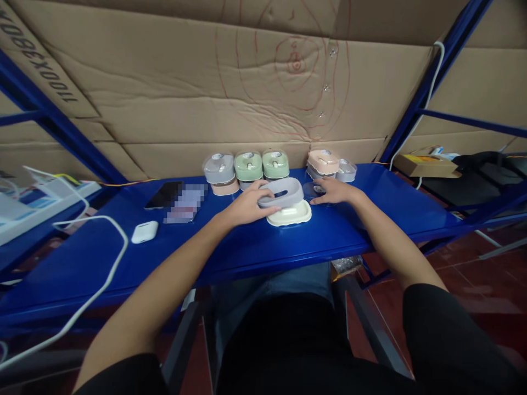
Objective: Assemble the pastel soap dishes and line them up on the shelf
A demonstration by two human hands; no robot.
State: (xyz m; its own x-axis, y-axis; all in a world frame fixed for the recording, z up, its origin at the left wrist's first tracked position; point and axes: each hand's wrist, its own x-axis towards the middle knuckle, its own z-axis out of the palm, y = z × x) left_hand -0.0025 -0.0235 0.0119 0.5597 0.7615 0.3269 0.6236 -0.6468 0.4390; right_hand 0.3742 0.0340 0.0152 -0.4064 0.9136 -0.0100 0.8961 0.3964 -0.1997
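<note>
My left hand (250, 204) grips the left end of a grey oval soap-box-like shell (290, 196) with a slot in its floor. The shell is tilted over a cream oval base (291, 215) with a wavy rim, which lies on the blue table. To the right, my right hand (335, 191) has its fingers curled at the edge of a clear plastic lid (312, 192) low over the table. The fingers partly cover that lid, and whether it touches the table cannot be seen.
Behind the hands stand stacked lidded boxes: grey (219, 167), green (248, 166), another green (275, 163) and peach (323, 163). At left lie two phones (165, 195) and a white earbud case (144, 232). A white cable (119, 247) hangs over the left side; cardboard backs the table.
</note>
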